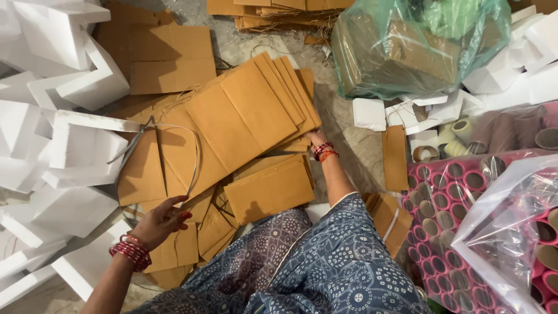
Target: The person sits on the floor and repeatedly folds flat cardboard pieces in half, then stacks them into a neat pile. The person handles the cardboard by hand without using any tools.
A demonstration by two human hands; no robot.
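Observation:
A tilted stack of flat brown cardboard sheets [244, 116] leans across the floor in the middle of the head view. My right hand [315, 139], with red bangles at the wrist, grips the stack's lower right edge; its fingers are partly hidden under the sheets. My left hand [164, 220], also with red bangles, hovers with fingers apart just below the stack's lower left corner, holding nothing. A grey plastic strap [192, 157] loops over the sheets. More loose cardboard pieces [270, 189] lie underneath. My patterned blue dress [308, 267] fills the bottom.
White foam blocks [64, 134] pile up along the left. A green plastic bag of cardboard [407, 46] sits at top right. Pink-wrapped bundles of cardboard tubes [459, 215] and a clear plastic bag [511, 227] crowd the right. More flat cardboard [168, 58] lies behind.

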